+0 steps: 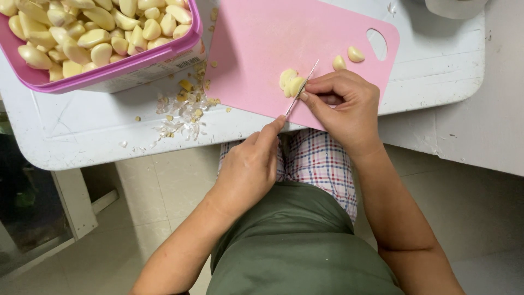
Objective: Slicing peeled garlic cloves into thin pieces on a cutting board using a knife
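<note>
A small knife (pixel 301 88) is gripped in the left hand (pixel 248 166), fingers curled shut around the handle and the index finger laid along the top, with the thin blade angled up across the near edge of the pink cutting board (pixel 262 49). The blade is pressed right against a little cluster of peeled garlic cloves (pixel 290 82) that's pinned down by the fingertips of the right hand (pixel 341 106), which is bent over them in a loose claw, thumb tucked under. Two more cloves (pixel 347 58) are left just beyond that hand, near the board's handle hole. The board is set on a scuffed white counter (pixel 436 60). Off to the left, a pink tub (pixel 117 68) is piled full of peeled garlic, and papery skins and trimmed bits (pixel 185 106) are scattered between the tub and the board.
</note>
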